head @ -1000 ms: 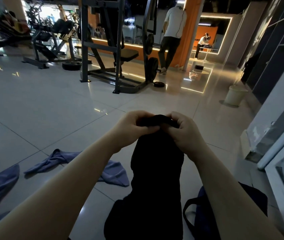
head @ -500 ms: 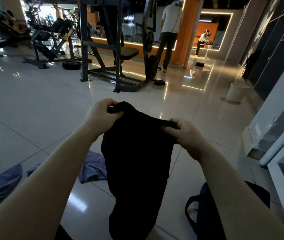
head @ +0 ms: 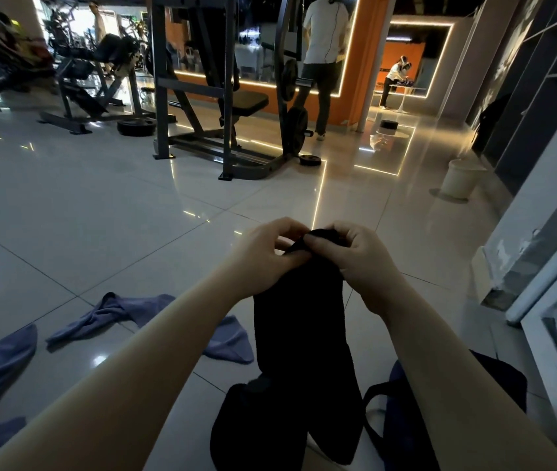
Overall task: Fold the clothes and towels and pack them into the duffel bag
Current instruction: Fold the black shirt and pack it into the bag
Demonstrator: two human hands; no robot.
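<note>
hands: my left hand (head: 263,256) and right hand (head: 355,256) pinch the black garment's (head: 299,321) top edge together, so it hangs straight for folding.
bag: duffel bag (head: 406,402) waits below right.
towels: blue towel (head: 117,312) unfolded on floor.

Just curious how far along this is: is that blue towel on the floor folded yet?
Not folded. The blue towel lies crumpled and twisted on the tiles, while both hands, left hand and right hand, hold the black garment.
</note>
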